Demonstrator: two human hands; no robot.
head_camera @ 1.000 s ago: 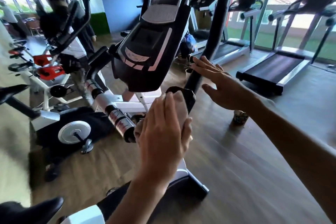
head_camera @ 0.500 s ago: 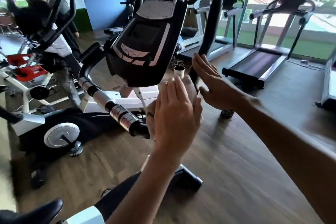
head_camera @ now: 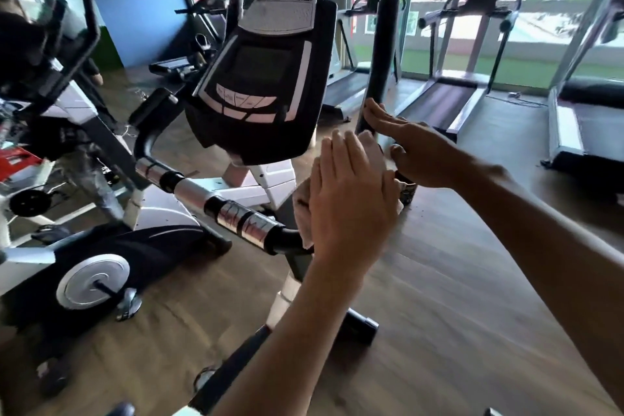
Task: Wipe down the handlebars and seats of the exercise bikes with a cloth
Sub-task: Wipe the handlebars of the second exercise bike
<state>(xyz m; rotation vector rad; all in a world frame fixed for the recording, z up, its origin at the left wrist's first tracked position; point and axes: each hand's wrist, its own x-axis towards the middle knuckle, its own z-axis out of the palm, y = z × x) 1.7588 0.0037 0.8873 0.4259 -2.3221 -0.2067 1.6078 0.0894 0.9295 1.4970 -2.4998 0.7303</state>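
Observation:
The exercise bike's black console (head_camera: 263,78) fills the middle of the head view. Its handlebar (head_camera: 236,216), chrome bands on black, runs down to the right, bends, and rises as a black upright grip (head_camera: 383,44). My left hand (head_camera: 351,203) lies flat over a pale cloth (head_camera: 301,209) and presses it onto the bend of the bar. The hand hides most of the cloth. My right hand (head_camera: 415,149) is open, with straight fingers resting against the foot of the upright grip. No seat is visible.
A second bike (head_camera: 91,280) stands at the left, with a person (head_camera: 20,44) behind it. Treadmills (head_camera: 449,98) line the windows at the right. A small printed cup (head_camera: 407,192) stands on the wooden floor behind my hands.
My left hand has slid the cloth up the bend of the handlebar towards the upright grip. My right hand stays open beside that grip. The view has turned slightly.

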